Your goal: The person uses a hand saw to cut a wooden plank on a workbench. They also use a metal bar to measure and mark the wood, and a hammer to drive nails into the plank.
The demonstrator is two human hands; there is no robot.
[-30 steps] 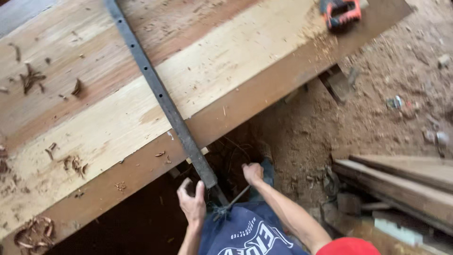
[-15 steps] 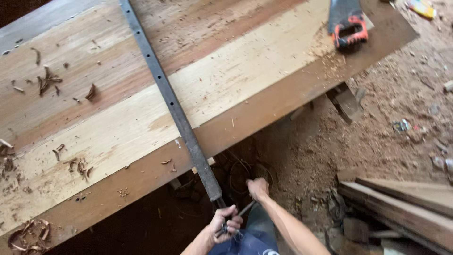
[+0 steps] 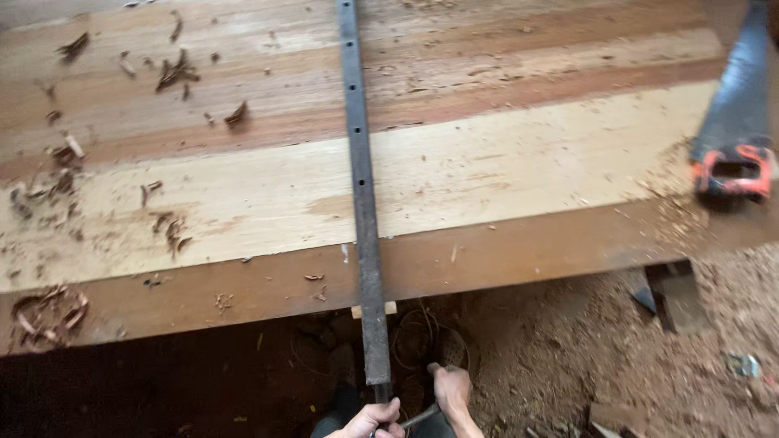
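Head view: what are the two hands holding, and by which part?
Both hold the long bar clamp lying across the glued wooden panel: left hand at its near end, right hand on the crank handle there.

Metal bar (image 3: 361, 186) splits wood panel (image 3: 503, 170) near to far; 2 open stretches left and right. Shavings (image 3: 170, 231) clutter left, handsaw (image 3: 734, 122) blocks far right edge.

My left hand (image 3: 375, 419) and right hand (image 3: 451, 391) have closed together on the bar clamp's (image 3: 363, 203) crank, apart a second ago
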